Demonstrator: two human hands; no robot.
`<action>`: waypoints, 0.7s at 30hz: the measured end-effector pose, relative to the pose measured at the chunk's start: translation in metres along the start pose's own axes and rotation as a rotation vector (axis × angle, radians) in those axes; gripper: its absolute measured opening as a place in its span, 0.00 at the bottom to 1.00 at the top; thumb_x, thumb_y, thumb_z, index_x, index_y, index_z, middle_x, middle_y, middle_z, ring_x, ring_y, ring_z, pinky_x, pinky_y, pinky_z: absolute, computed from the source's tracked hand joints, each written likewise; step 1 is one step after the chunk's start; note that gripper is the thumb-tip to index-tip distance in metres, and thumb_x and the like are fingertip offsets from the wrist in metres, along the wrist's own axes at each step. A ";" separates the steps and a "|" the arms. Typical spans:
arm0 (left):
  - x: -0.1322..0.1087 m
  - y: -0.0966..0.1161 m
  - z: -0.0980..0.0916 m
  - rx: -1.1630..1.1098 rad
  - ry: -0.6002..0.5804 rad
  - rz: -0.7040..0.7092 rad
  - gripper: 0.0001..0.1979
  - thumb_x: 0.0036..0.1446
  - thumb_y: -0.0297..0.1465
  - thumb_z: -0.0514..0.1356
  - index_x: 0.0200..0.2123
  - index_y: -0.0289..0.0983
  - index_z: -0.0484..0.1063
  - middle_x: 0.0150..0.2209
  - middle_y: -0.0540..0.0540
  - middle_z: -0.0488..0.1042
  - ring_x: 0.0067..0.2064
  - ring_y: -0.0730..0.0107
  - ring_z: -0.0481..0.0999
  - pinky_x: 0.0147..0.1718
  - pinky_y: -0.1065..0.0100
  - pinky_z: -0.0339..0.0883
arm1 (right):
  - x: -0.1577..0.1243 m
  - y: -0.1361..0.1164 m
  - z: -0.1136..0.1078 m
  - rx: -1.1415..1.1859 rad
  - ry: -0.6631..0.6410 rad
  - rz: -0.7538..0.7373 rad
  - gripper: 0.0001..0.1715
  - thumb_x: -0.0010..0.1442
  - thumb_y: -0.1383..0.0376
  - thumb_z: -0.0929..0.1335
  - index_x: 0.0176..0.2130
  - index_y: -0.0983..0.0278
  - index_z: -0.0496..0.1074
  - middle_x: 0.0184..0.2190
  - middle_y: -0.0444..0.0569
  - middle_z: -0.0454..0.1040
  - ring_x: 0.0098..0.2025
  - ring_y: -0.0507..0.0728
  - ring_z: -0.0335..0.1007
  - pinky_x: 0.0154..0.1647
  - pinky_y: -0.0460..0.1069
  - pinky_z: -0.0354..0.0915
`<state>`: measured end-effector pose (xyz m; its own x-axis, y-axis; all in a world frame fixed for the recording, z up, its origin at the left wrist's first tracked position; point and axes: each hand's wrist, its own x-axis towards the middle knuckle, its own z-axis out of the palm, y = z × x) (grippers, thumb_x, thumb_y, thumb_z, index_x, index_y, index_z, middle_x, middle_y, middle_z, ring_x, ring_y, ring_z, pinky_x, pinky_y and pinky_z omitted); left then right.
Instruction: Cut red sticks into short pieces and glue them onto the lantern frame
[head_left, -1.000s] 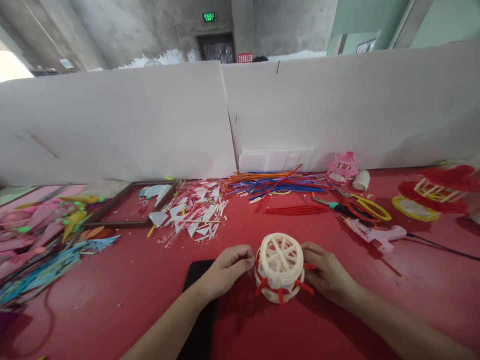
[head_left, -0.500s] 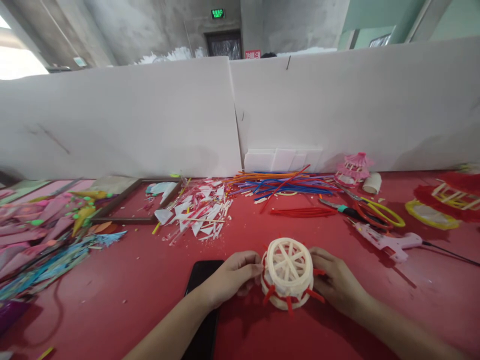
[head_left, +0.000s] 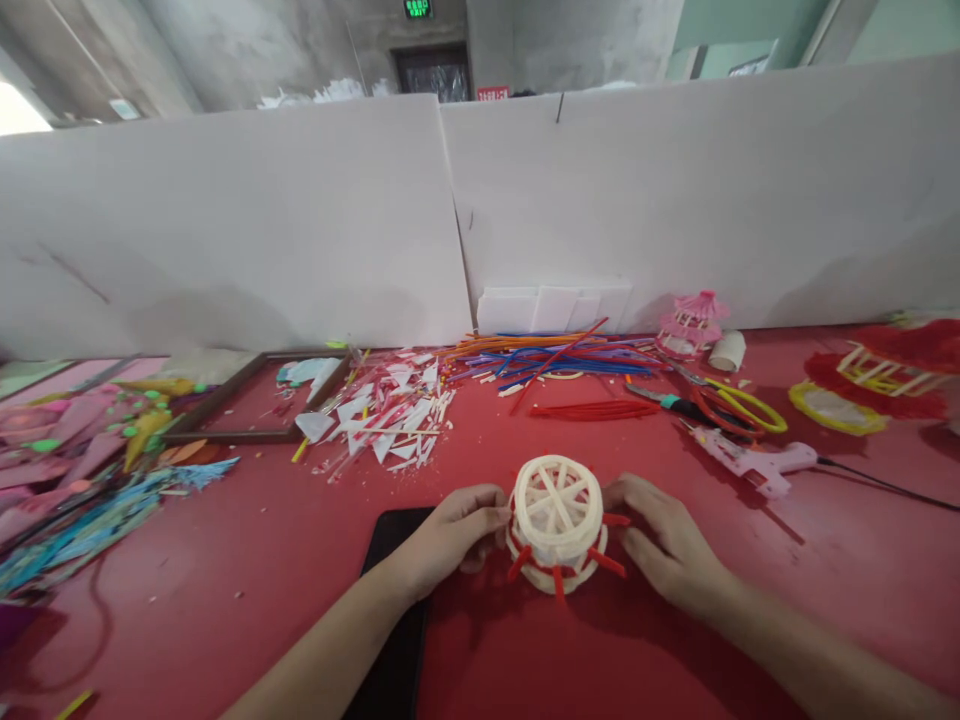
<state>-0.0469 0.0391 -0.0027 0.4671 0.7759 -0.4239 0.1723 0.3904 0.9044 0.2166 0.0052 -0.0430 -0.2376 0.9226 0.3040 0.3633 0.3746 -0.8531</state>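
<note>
A small cream lantern frame (head_left: 556,520) with a spoked round top and red strips sticking out of its sides stands on the red table (head_left: 225,560). My left hand (head_left: 450,535) is curled against its left side, fingertips pinching at the frame. My right hand (head_left: 667,545) holds the frame's right side, fingers bent around it. Both forearms reach in from the bottom edge.
A black phone (head_left: 394,610) lies under my left forearm. Behind are white and pink paper scraps (head_left: 382,410), coloured sticks (head_left: 562,362), scissors (head_left: 724,408), a glue gun (head_left: 750,462) with its cord, a pink lantern (head_left: 690,320), a red lantern (head_left: 885,380) and white partition boards (head_left: 300,220).
The view has shifted slightly; both hands stay on the lantern frame, which has turned a little between them.
</note>
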 end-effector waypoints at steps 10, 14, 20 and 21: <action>0.002 0.000 0.004 -0.017 0.021 0.016 0.14 0.49 0.40 0.62 0.27 0.36 0.64 0.21 0.55 0.64 0.18 0.83 0.55 0.15 0.77 0.43 | -0.005 -0.017 0.011 0.583 0.079 0.453 0.25 0.56 0.45 0.69 0.25 0.65 0.70 0.19 0.43 0.66 0.22 0.49 0.57 0.23 0.46 0.53; 0.001 0.001 0.005 -0.027 0.019 0.008 0.14 0.49 0.40 0.63 0.27 0.36 0.64 0.22 0.55 0.64 0.18 0.83 0.56 0.16 0.78 0.43 | -0.002 -0.020 0.015 0.659 0.092 0.528 0.24 0.50 0.48 0.73 0.22 0.65 0.70 0.16 0.41 0.64 0.20 0.48 0.55 0.21 0.45 0.49; 0.002 0.001 0.005 -0.044 -0.001 -0.005 0.13 0.49 0.39 0.62 0.28 0.37 0.63 0.22 0.54 0.63 0.20 0.81 0.58 0.15 0.78 0.44 | -0.002 -0.019 0.018 0.776 0.101 0.628 0.22 0.53 0.49 0.70 0.20 0.62 0.66 0.17 0.43 0.65 0.20 0.50 0.57 0.20 0.46 0.51; 0.002 0.001 0.005 -0.046 -0.003 -0.008 0.13 0.49 0.39 0.62 0.28 0.37 0.63 0.21 0.54 0.63 0.20 0.81 0.58 0.15 0.78 0.44 | -0.002 -0.019 0.018 0.775 0.103 0.636 0.22 0.53 0.50 0.70 0.20 0.62 0.67 0.17 0.43 0.65 0.20 0.50 0.57 0.20 0.46 0.51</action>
<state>-0.0414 0.0389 -0.0029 0.4688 0.7712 -0.4307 0.1360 0.4188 0.8979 0.1940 -0.0054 -0.0345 -0.1109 0.9474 -0.3001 -0.2992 -0.3198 -0.8990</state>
